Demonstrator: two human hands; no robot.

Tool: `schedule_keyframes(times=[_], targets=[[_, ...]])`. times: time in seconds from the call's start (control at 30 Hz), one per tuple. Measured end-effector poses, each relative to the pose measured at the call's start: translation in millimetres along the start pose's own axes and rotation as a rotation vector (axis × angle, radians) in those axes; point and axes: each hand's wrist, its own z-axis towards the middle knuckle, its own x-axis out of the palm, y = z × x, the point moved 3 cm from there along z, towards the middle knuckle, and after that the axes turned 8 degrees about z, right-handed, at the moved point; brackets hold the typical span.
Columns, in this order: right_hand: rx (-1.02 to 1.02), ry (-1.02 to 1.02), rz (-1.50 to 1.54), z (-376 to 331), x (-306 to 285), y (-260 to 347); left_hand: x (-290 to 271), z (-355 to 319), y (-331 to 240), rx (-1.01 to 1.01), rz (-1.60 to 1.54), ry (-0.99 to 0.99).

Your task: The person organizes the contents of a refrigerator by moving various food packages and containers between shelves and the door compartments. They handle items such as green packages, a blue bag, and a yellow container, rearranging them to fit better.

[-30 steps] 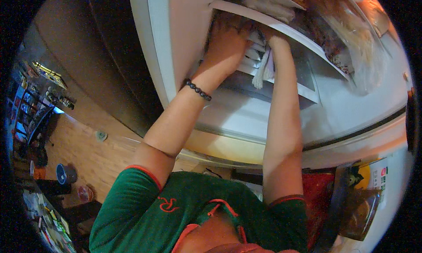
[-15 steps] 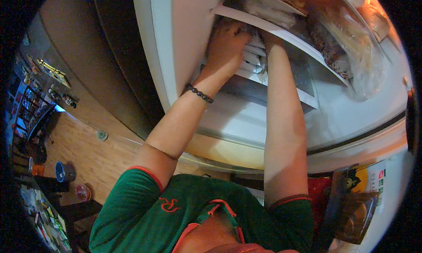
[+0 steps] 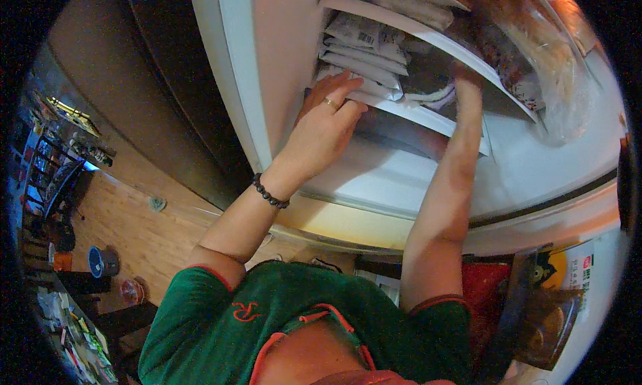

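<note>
Inside an open freezer compartment, the left hand [image 3: 326, 121] rests open-fingered against a stack of white packets [image 3: 361, 57] on the shelf [image 3: 428, 114], while the right hand [image 3: 466, 84] reaches deeper, grip unclear.

Shelf [image 3: 428, 114]: smooth white plastic, semi-gloss. Packets [image 3: 364, 57]: white plastic film, slightly crinkled. Bag [image 3: 535, 70]: clear glossy plastic. Fridge wall [image 3: 281, 57]: smooth, glossy. Bracelet [image 3: 269, 192]: dark glossy beads. Ring [image 3: 330, 103]: shiny metal. Shirt [image 3: 221, 325]: matt green cloth. Floor [image 3: 127, 224]: wood, satin.
</note>
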Motion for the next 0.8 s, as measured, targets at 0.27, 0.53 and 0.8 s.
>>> schedule_keyframes(times=[0.27, 0.53, 0.8], targets=[[-0.007, 0.311, -0.501, -73, 4, -8, 20, -56, -13, 0.124, -0.206, 0.253], [0.031, 0.063, 0.179, -162, -35, 47, 12, -117, -8, 0.087, -0.35, 0.46], [0.02, 0.053, -0.784, -239, -50, -59, -6, -125, 5, 0.082, -0.342, 0.442]])
